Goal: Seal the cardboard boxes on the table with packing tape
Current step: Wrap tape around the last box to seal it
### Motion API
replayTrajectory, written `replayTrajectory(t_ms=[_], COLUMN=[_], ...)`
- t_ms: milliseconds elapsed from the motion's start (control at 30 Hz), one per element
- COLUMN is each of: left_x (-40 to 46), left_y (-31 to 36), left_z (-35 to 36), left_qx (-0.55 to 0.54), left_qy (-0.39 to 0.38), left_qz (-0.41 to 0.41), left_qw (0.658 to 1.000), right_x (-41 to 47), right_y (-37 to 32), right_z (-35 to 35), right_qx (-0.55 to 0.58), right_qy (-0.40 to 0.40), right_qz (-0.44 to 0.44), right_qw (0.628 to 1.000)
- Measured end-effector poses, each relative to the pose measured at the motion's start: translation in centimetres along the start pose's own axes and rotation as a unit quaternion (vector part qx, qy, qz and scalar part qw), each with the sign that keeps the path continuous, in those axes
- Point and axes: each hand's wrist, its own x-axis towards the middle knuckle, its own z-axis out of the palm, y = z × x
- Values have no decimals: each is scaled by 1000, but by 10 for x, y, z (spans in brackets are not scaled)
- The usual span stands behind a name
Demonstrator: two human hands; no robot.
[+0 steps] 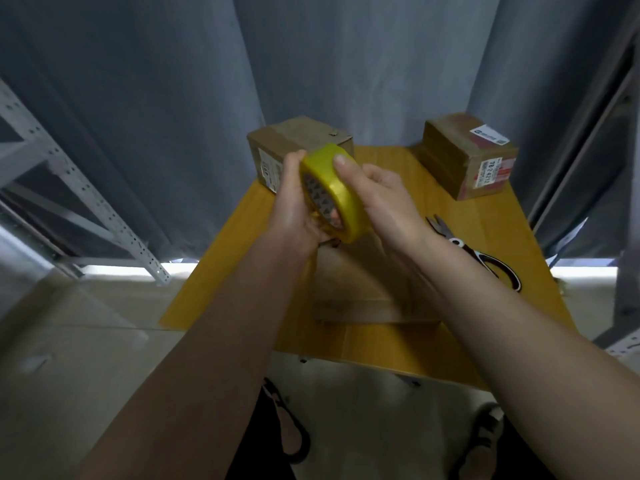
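Now, in the head view, you hold the tape [334, 194] up over the table [491, 233], above a box [363, 292] that lies flat under your forearms. Your left hand [294, 206] cups the roll from 9 o'clock, fingers curled round its rim and into the core. Your right hand [377, 195] grips it from 3 o'clock, with the thumb pressed on the outer band near 12 o'clock. You seem to be feeling for the loose end; none shows yet.

The roll should be light and stiff, with a slick outer band. Keep the grip through the core and let the thumb work the surface. The free end will be thin and clingy, so pinch it at the corner.

The roll stands on edge, tilted. Its open face turns toward 8 o'clock, so its axis runs about from 8 to 2 o'clock.

A second box [298, 150] sits at 11 o'clock, behind the roll. A third box [467, 157] sits at 1 o'clock, well apart. Both bear labels. Scissors [478, 258] lie at 3 o'clock, just beside your right forearm, blades pointing toward 11 o'clock.
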Motion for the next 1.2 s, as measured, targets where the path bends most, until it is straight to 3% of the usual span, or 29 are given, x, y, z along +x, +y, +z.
replayTrajectory(t_ms=[100,200,300,467,600,733,900,967,1100,1200], left_x=[5,6,6,8,5,4,2,2,-11,-18], left_y=[-7,-11,-14,-3,1,-1,0,-2,-27,-46], left_z=[-2,-4,-2,-6,-5,-6,-1,1,5,3], left_qx=[48,197,282,143,28,13,72,159,329,355], left_qy=[75,110,88,31,41,48,39,62,124,55], left_qz=[146,314,265,141,37,0,65,173,351,396], left_qw=[985,922,918,979,998,999,995,970,868,845], right_x=[4,6,7,0,-5,-10,-6,0,13,19], right_y=[-4,-3,-3,-1,-3,-3,-4,-6,-8,-11], right_z=[4,2,0,-1,-12,-10,3,3,2,3], right_qx=[-9,-14,25,103,56,33,18,8,67,179], right_qy=[54,72,43,-105,-181,-162,-59,6,90,74], right_qz=[17,65,84,86,59,63,54,68,128,138], right_qw=[998,995,995,985,980,984,997,998,985,971])
